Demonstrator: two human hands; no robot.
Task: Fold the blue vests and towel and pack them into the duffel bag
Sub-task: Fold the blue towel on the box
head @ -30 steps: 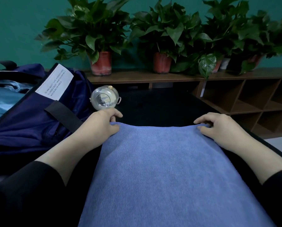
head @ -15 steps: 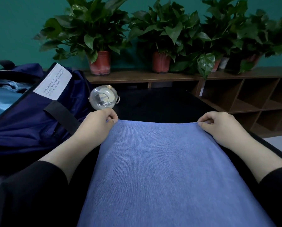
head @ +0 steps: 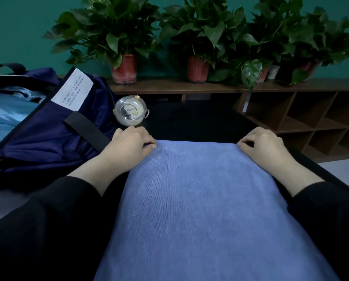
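Blue terry towel (head: 202, 209) lies flat on the black worktop (head: 189, 120), right of the open navy duffel bag (head: 48, 138). Far towel edge now sits nearer the person than a second ago, so a fold looks started. Left hand (head: 129, 145) and right hand (head: 262, 145) each pinch a far corner, fingers curled. Small round glass lid (head: 130, 111) sits just beyond the left hand; worktop beyond the towel edge is bare. Light blue fabric (head: 7, 116) already in the bag.

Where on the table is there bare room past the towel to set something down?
Bare black table lies beyond the towel, between the glass dish and the table's right edge. The left is crowded: the duffel bag sits against the left hand. The right hand grips the towel's far corner.
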